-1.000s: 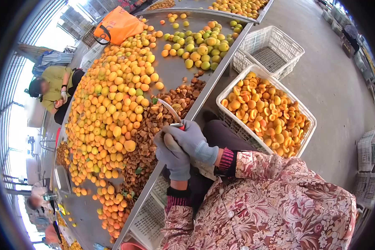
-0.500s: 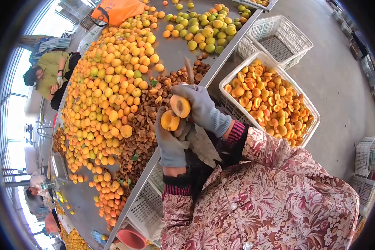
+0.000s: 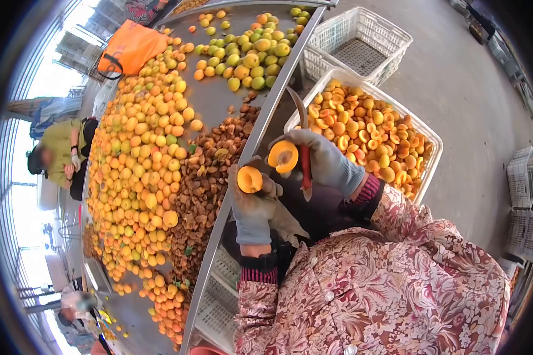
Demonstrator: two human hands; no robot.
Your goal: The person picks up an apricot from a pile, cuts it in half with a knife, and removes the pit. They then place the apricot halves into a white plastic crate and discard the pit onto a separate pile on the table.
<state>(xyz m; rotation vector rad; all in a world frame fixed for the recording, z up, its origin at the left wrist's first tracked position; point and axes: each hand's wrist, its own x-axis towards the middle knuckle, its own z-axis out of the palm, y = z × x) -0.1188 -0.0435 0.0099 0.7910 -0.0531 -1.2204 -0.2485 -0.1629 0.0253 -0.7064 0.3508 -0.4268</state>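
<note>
Probably for easy reach, the fruit crate (image 3: 438, 145) sits just beyond the right hand (image 3: 330, 164), which grips a knife (image 3: 306, 164) and an apricot half (image 3: 283, 156), while the left hand (image 3: 251, 214) holds another half (image 3: 249, 180) cut face up.

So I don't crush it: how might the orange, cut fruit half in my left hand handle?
The fruit half will probably bruise under a hard pinch: its soft-looking flesh surrounds a hollow. The exposed flesh may be slippery against the grey-gloved left hand. Set skin down, its domed back would likely rock.
</note>
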